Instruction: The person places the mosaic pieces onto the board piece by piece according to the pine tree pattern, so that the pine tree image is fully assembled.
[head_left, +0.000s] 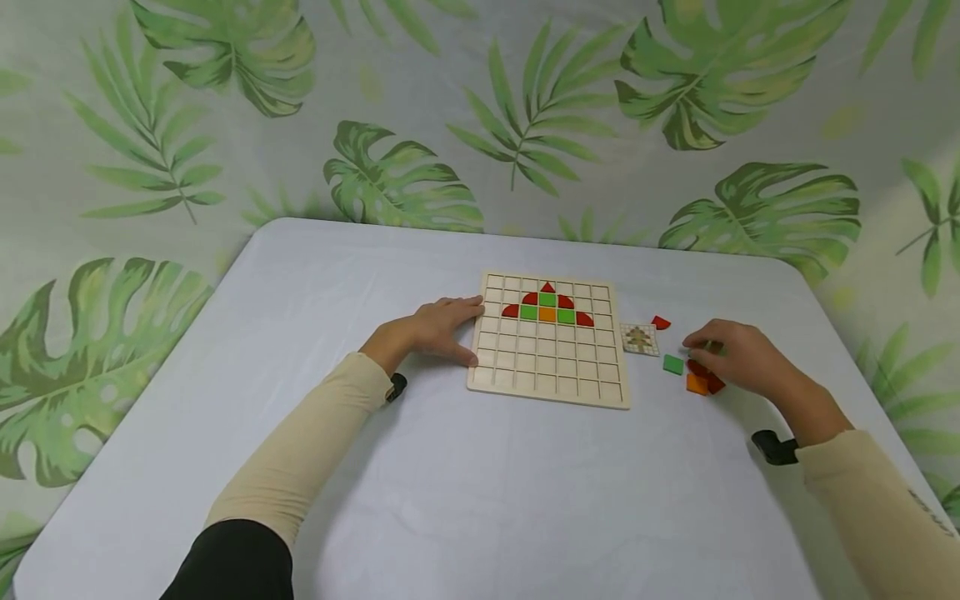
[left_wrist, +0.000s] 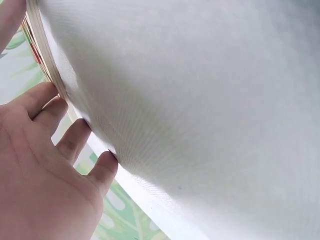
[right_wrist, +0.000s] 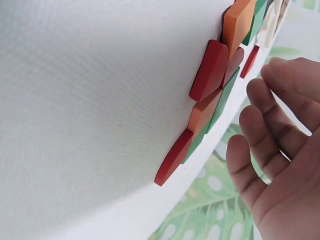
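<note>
A light wooden grid board lies on the white table. Red, green and orange pieces on it form a stepped shape topped by a red triangle. My left hand rests against the board's left edge, fingers spread; the left wrist view shows fingertips at that edge. My right hand hovers over a small pile of pieces, fingers loosely bent, with no piece visible in them. That pile holds an orange piece and red pieces; a green square lies just left of it.
Beside the board's right edge lies a small pattern card with a tree-like picture on a grid. A red piece sits near the card's upper right corner. Behind the white table hangs a leaf-print cloth.
</note>
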